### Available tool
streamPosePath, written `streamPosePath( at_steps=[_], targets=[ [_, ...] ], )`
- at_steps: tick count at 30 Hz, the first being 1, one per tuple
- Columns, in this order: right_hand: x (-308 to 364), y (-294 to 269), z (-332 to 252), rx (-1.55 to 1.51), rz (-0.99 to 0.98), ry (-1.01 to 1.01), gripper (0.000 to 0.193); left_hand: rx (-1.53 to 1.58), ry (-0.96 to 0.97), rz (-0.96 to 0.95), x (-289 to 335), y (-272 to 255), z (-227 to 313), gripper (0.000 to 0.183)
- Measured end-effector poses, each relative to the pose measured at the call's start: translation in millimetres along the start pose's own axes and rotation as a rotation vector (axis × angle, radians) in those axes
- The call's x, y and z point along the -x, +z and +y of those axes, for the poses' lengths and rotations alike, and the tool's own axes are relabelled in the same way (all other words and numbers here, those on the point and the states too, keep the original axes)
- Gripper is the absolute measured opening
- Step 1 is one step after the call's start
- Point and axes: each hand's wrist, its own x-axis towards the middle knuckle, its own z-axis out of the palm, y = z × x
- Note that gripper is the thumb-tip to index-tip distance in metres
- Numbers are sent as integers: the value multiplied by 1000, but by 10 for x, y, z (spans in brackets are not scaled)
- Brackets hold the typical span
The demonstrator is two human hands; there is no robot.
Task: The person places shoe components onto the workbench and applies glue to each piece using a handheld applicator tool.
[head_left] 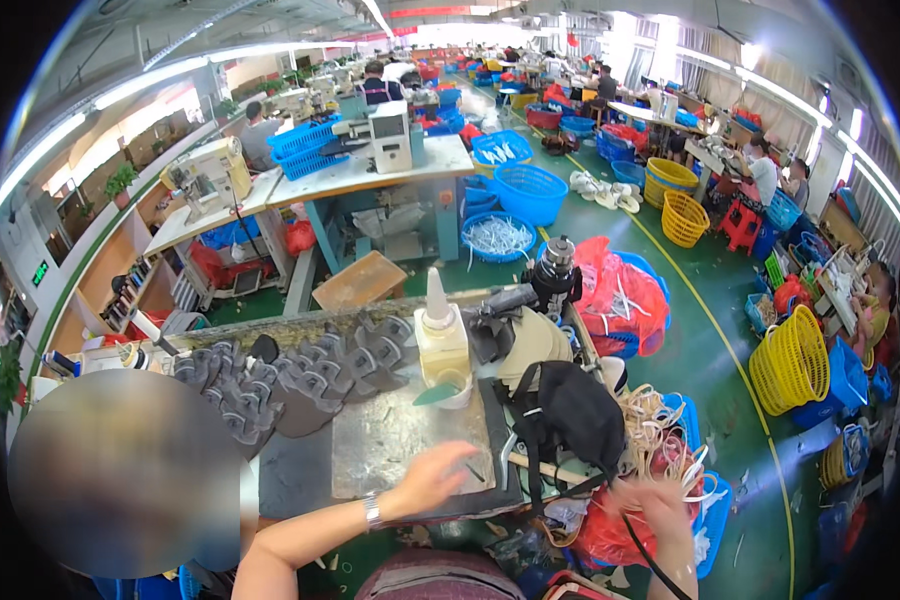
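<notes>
My left hand (pixel 432 482), with a silver watch on its wrist, is over the near edge of a worn metal plate (pixel 370 450) on the bench. Its fingers stretch to the right, and a short dark piece (pixel 475 472) is just beyond them. At the bench's right end my right hand (pixel 658 505) is closed by a thin black strap (pixel 642 545) that runs down toward my lap; motion softens the fingers. A black bag (pixel 575 410) lies between the hands, farther away. On the plate stands a yellowish glue bottle (pixel 442 345) with a pale cone tip.
Grey cut pieces (pixel 310 370) are heaped at the bench's back left. Beige sheets (pixel 538 345) and a dark flask (pixel 555 275) stand behind the bag. Blue baskets (pixel 705 510) with red bags and pale strips flank the right side. A blurred patch hides the near left.
</notes>
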Motion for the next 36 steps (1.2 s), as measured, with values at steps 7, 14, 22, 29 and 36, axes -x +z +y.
streamPosePath(
  at_steps=[7, 14, 22, 29, 36],
  targets=[
    [-856, -613, 1256, 1066, 525, -130, 16, -14, -111, 44, -905, 1358, -1102, 43],
    [417, -380, 2675, -291, 924, 486, 15, -475, -286, 32, -1960, 1669, -1338, 44],
    [234, -164, 2301, -1019, 773, 277, 13, 591, -407, 40, -2370, 1302, -1016, 16],
    [470, -576, 1641, -574, 718, 256, 16, 911, -410, -143, -2489, 1058, -355, 16],
    [1001, -961, 1006, -323, 872, 126, 12, 1034, -429, -291, -1938, 440, -249, 15]
  ],
)
